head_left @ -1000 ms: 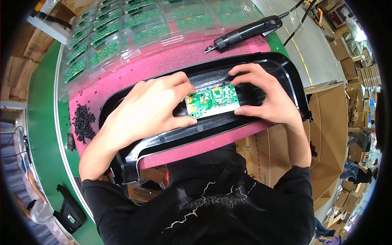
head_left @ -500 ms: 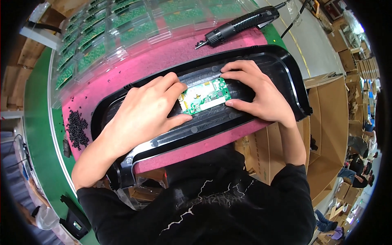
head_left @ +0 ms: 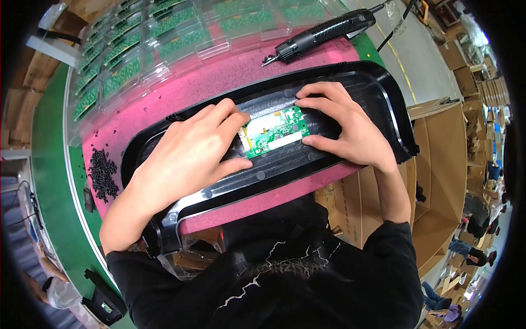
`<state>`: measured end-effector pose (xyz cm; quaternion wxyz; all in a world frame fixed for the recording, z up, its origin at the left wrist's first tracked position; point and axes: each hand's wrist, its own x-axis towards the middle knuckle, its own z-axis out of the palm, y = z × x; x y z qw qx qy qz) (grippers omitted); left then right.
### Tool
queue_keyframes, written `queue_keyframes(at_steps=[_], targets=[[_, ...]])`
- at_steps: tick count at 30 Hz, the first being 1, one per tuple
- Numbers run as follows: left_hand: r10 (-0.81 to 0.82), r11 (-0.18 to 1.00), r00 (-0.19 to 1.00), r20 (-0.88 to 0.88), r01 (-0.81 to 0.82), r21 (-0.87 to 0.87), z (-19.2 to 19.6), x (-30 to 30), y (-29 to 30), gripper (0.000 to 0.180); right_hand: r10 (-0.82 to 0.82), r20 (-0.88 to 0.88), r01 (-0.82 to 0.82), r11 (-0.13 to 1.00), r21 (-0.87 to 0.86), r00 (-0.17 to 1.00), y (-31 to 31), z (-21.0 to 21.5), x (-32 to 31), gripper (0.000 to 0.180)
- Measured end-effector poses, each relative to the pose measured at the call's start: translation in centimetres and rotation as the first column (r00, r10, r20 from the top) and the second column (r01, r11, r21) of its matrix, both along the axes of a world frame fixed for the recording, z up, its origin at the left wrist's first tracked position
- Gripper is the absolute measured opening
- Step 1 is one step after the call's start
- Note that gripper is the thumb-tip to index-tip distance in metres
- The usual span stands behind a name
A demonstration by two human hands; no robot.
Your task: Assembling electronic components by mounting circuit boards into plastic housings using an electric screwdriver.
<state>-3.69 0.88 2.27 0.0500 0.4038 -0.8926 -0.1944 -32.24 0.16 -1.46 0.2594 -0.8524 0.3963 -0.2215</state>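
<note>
Pink foam mat [head_left: 219, 82] covers my bench, and across it lies the long black plastic housing [head_left: 383, 98], shaped like a shallow trough with raised edges. Clear plastic trays [head_left: 164, 49] sit along the far edge of the mat, each pocket holding a small green board. Beyond the housing rests a black electric screwdriver [head_left: 323, 33] with its tip pointing left. A heap of small black screws [head_left: 102, 172] lies at the mat's left end. My left hand [head_left: 186, 159] lies flat in the trough, fingers spread, tips touching the left edge of the green circuit board [head_left: 275, 131]. My right hand [head_left: 345, 129] presses the board's right side, fingers splayed and open, pinning rather than gripping. That board sits inside the housing's recess, between both hands.
</note>
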Motion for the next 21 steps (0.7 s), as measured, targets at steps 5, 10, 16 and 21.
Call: queue_keyframes(at_steps=[5, 10, 16, 21], targets=[[-0.014, 0.999, 1.0, -0.018, 0.014, 0.042, 0.0, 0.4, -0.2, 0.061, -0.062, 0.005, 0.061, 0.996, 0.062, 0.998, 0.4, 0.6, 0.3, 0.064], [-0.013, 0.999, 0.999, -0.044, 0.015, 0.051, -0.1, 1.0, -0.2, 0.062, -0.33, 0.086, 0.336, 0.938, -0.083, 0.94, -0.7, 4.4, -1.2, 0.057], [-0.013, 1.0, 0.998, -0.054, 0.014, 0.022, -0.2, 1.1, -0.2, 0.06, -0.582, 0.109, 0.577, 0.813, 0.076, 0.806, -9.9, 4.3, -6.8, 0.053], [-0.034, 0.999, 0.996, -0.084, 0.032, -0.03, -0.7, 1.5, -0.3, 0.056, -0.628, 0.209, 0.549, 0.767, 0.332, 0.75, -12.0, 4.2, -4.1, 0.053]])
